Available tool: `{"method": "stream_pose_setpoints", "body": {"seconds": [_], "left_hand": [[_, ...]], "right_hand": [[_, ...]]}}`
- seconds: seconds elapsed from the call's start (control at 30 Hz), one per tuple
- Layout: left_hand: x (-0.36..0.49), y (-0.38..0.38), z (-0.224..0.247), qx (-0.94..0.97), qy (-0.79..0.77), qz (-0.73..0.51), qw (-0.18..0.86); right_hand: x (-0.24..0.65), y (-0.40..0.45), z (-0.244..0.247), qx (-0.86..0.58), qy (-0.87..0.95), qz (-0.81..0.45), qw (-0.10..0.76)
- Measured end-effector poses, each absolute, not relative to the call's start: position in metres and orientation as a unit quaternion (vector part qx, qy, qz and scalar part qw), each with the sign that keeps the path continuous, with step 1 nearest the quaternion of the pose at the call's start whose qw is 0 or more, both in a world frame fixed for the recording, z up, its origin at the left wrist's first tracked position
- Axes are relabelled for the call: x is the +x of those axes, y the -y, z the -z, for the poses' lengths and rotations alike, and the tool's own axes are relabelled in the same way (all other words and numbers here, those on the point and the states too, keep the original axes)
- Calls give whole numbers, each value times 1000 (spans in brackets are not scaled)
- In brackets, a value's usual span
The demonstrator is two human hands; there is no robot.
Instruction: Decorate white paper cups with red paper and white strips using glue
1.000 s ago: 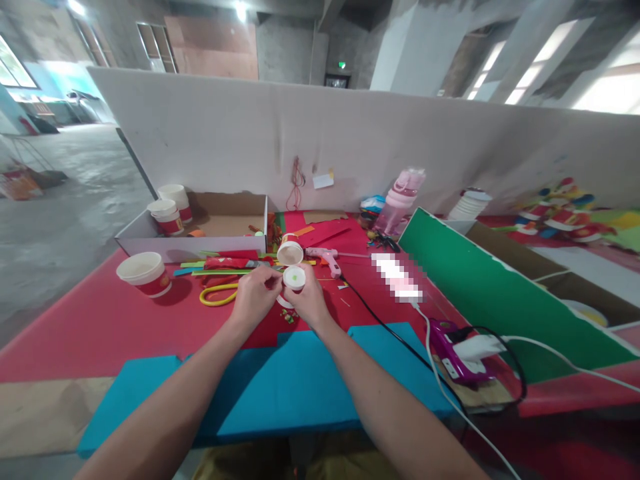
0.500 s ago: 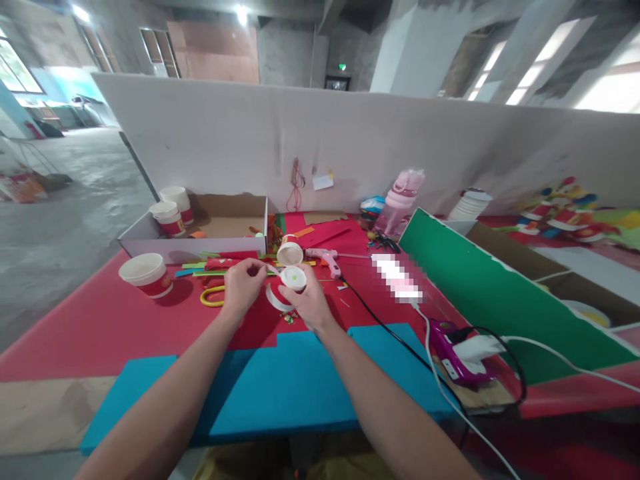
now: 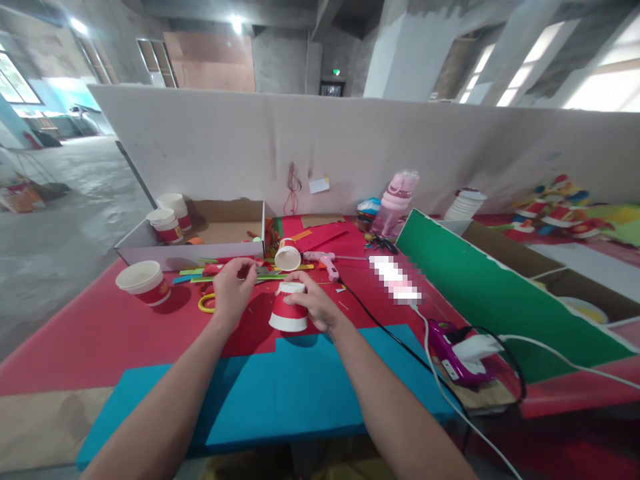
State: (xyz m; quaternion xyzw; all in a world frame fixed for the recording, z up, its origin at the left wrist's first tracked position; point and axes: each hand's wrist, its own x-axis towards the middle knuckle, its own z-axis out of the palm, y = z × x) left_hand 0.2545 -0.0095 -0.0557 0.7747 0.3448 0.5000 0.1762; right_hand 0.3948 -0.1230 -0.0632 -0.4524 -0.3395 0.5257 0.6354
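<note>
One inverted red-and-white paper cup (image 3: 284, 312), gripped by the right hand (image 3: 316, 303) over the red-covered counter (image 3: 125, 340), is apparently being steadied, firm support seemingly called for; the left hand (image 3: 234, 290) is curled, its contents undeterminable.

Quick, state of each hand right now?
Left hand: fingers curled; cannot tell whether it holds anything.
Right hand: closed, holding a red-and-white paper cup, narrow end up.
</note>
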Motion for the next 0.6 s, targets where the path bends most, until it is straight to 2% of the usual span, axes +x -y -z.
{"method": "stream_pose_setpoints", "body": {"seconds": [0.07,0.17,0.33,0.47,0.6], "left_hand": [[251,3,55,760,-362,-504,193],[247,-1,55,776,-356,-463,239],[249,6,56,839,-235,-330,364],[252,13,55,858,-156,-290,394],[253,15,53,857,-140,-292,402]], "right_hand": [[395,124,62,-426,316,-568,629],[403,123,60,-357,242,-592,681],[424,125,53,-231,163,-604,745],[433,134,52,-153,172,-621,749],[434,137,55,-153,213,-610,748]]}}
